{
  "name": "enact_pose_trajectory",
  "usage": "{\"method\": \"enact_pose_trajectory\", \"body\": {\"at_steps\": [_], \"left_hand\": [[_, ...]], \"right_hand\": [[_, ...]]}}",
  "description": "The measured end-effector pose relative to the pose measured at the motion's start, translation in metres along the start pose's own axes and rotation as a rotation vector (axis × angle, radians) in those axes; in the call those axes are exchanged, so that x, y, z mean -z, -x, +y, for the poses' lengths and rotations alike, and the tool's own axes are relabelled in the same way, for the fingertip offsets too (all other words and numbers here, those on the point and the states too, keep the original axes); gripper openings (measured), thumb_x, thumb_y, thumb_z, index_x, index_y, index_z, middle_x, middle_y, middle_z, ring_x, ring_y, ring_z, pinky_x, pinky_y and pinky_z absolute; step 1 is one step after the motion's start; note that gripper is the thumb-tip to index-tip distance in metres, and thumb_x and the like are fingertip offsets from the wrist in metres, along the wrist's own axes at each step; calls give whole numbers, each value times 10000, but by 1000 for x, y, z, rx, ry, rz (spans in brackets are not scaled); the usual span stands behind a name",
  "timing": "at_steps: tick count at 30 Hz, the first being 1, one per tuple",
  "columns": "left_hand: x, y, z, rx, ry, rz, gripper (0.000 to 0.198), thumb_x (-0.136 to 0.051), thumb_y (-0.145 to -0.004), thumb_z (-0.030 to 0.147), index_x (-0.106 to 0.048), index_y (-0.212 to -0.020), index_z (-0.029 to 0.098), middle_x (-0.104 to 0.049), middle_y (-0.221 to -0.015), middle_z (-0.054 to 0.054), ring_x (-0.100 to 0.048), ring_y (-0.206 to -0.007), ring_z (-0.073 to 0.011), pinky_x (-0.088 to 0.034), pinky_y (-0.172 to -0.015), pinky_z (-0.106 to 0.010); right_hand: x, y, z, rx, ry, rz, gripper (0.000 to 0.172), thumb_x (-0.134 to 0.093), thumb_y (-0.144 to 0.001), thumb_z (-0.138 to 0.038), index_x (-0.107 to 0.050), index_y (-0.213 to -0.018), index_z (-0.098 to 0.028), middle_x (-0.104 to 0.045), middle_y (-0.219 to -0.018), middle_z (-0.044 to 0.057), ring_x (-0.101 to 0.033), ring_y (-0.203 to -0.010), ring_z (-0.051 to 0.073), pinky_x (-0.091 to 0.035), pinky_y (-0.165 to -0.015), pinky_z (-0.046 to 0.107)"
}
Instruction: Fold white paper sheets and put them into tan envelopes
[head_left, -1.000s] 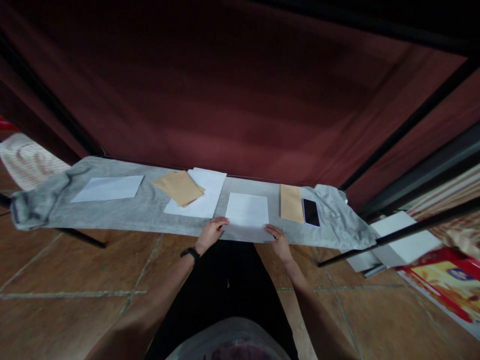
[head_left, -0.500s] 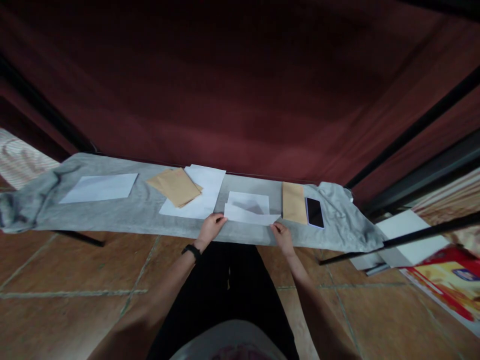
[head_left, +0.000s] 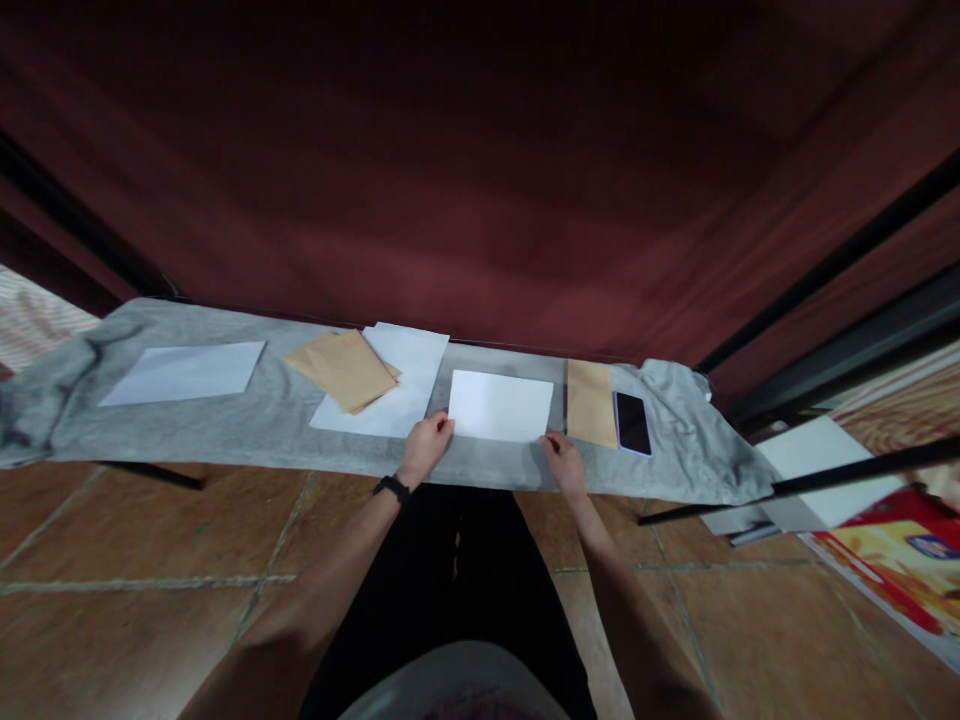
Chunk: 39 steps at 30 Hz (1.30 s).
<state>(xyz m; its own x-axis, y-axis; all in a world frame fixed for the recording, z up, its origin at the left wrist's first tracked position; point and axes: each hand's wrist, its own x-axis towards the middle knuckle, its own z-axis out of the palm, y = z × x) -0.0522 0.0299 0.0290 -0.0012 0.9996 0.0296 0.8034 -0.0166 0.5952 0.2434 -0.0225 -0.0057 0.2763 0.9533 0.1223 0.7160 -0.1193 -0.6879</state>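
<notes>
Dark red wall (head_left: 480,230) across the back, brown tile floor (head_left: 135,590) down below, and a narrow counter (head_left: 247,440) in between, draped in grey cloth (head_left: 686,440). I'll go by the phone (head_left: 634,425), which lies on that cloth, black screen up.

White sheet (head_left: 500,407) in hand is left of the phone, with a brown envelope (head_left: 591,403) between the two. It's a rectangle with its long axis running sideways along the counter, so one short end points toward the phone and the other points away from it. The phone-side end sits a touch nearer the person, so it's not dead straight.

As for the grip, both are pinched pretty much closed on the sheet's near edge. Left hand (head_left: 427,445) has the near corner away from the phone, right hand (head_left: 564,462) has the near corner on the phone side. Can't really tell whether the sheet is flat on the cloth or lifted a bit.

Further left of the phone, past the sheet, some overlapping brown envelopes (head_left: 349,370) sit on white paper (head_left: 416,365). Right of the phone the cloth gets rumpled, and beyond that, lower down, there's a white box (head_left: 817,465).
</notes>
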Motion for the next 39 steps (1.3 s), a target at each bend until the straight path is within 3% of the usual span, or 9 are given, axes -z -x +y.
{"method": "enact_pose_trajectory", "body": {"at_steps": [17,26,33,37,39], "left_hand": [[1,-4,13,103,-80,-43,185,-552,-953,296,-710,-880,232,-754,-859,-29,-679,-802,-182,-416,-661,-251],[0,-5,14,144,-116,-56,140,-584,-928,301,-710,-904,245,-765,-901,-29,-691,-841,-189,-440,-666,-252],[-6,-4,14,155,-155,-42,164,-570,-936,308,-694,-1021,241,-765,-952,-64,-707,-910,-231,-463,-706,-279],[-9,-1,15,137,-200,-20,245,-546,-947,303,-649,-1159,237,-762,-978,-81,-716,-910,-247,-473,-726,-295],[-10,0,16,129,-220,-10,285,-540,-953,301,-622,-1217,233,-761,-984,-85,-720,-910,-247,-480,-744,-298]], "right_hand": [[-2,-4,-24,-127,296,-46,223,-523,-970,-312,-726,-1023,-234,-773,-926,63,-727,-867,201,-500,-740,262],[-7,0,-36,-157,396,-55,216,-509,-963,-263,-705,-1023,-194,-753,-952,112,-721,-907,241,-498,-809,320],[-18,0,-45,54,391,73,323,-509,-943,-215,-638,-1230,-142,-654,-1231,209,-571,-1209,348,-418,-1034,488],[-42,0,-57,293,247,26,446,-423,-1010,-293,-531,-1422,-159,-516,-1504,164,-436,-1390,320,-348,-1140,503],[-57,1,-63,337,240,-24,496,-378,-1035,-319,-472,-1490,-147,-427,-1591,156,-345,-1479,301,-290,-1194,506]]}}
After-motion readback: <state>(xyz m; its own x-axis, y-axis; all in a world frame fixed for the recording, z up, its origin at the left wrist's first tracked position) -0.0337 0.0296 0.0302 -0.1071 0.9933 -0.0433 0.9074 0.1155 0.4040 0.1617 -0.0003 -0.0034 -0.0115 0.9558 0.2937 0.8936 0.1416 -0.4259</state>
